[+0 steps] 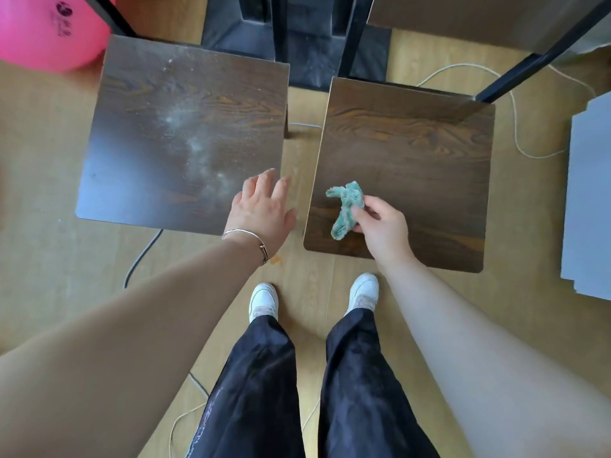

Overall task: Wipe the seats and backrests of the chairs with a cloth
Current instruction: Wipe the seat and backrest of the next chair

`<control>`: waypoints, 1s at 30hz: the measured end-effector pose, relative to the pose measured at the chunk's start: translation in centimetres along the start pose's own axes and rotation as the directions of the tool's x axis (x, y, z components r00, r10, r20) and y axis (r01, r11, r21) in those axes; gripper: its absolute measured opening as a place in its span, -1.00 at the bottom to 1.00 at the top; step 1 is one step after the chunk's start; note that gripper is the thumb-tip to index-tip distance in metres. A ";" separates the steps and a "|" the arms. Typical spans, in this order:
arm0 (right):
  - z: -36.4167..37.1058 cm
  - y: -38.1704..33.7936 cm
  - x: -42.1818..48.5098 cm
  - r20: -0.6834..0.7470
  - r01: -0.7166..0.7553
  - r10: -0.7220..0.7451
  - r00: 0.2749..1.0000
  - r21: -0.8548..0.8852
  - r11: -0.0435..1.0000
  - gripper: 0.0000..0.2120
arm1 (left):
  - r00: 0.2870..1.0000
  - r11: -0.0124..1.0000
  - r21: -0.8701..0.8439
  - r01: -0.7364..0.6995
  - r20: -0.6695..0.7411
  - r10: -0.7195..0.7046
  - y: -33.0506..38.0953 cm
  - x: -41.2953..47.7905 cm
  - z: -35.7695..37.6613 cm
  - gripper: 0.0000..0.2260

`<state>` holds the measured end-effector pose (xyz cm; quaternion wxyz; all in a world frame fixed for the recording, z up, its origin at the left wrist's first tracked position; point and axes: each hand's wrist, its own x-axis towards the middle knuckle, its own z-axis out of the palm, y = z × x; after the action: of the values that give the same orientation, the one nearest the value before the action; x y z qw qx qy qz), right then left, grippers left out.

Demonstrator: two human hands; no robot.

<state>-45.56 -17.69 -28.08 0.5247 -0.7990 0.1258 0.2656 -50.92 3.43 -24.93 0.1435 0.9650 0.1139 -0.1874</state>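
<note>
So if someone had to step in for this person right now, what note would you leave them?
Left hand: open, fingers spread over the near right corner of the left seat, holding nothing.
Right hand: pinches the crumpled green cloth at the front of the right seat.
Done: the right seat shows no dust.
Left: the left seat carries a white dust streak and needs wiping; the backrests cannot be judged from this view.
</note>
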 end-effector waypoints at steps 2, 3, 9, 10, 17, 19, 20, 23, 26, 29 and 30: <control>-2.5 -0.5 0.8 0.011 -0.003 0.002 1.000 0.054 0.999 -0.77 | 1.000 0.999 -0.028 -0.017 0.012 0.018 3.1 1.4 0.1 -0.50; -3.7 -0.5 1.3 0.014 -0.003 0.002 1.000 0.061 0.998 -0.77 | 1.000 0.999 -0.045 -0.021 0.015 0.022 4.7 2.0 0.2 -0.51; -9.6 -0.4 4.6 0.065 -0.011 0.009 0.998 0.022 1.000 -0.74 | 1.000 0.985 -0.172 0.005 0.030 0.000 12.9 5.8 0.8 -0.54; -10.4 -0.4 5.0 0.081 -0.005 0.003 0.997 0.014 1.000 -0.74 | 0.999 0.977 -0.212 0.027 0.043 -0.018 13.8 6.4 1.0 -0.57; -13.4 -0.5 7.2 0.190 0.062 -0.057 0.980 -0.019 0.998 -0.77 | 0.984 0.882 -0.437 0.175 0.094 -0.148 16.6 8.8 1.8 -0.70; -13.4 -0.4 7.5 0.221 0.069 -0.063 0.973 -0.021 0.997 -0.79 | 0.984 0.879 -0.444 0.177 0.095 -0.150 16.9 9.0 1.9 -0.72; -13.4 -0.4 7.6 0.233 0.072 -0.066 0.970 -0.019 0.997 -0.79 | 0.983 0.880 -0.438 0.182 0.092 -0.157 17.0 9.1 2.0 -0.75; -13.3 -0.3 7.6 0.228 0.064 -0.062 0.972 -0.002 0.998 -0.77 | 0.979 0.891 -0.406 0.202 0.074 -0.189 16.9 9.2 2.4 -0.85; -13.2 0.0 8.0 0.176 0.012 -0.018 0.984 0.039 0.999 -0.76 | 0.976 0.891 -0.399 0.218 0.088 -0.199 16.1 9.2 2.8 -0.88; -13.3 0.4 8.3 0.134 -0.041 0.030 0.990 0.080 0.996 -0.78 | 0.975 0.892 -0.393 0.221 0.094 -0.200 15.0 9.3 3.0 -0.90; -13.3 0.6 8.4 0.122 -0.061 0.049 0.991 0.098 0.993 -0.79 | 0.975 0.895 -0.387 0.221 0.098 -0.199 14.6 9.4 3.1 -0.89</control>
<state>-35.00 -29.32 -29.07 0.5639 -0.7501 0.1294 0.3204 -39.47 -9.58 -27.98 0.3174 0.8926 0.2487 -0.2019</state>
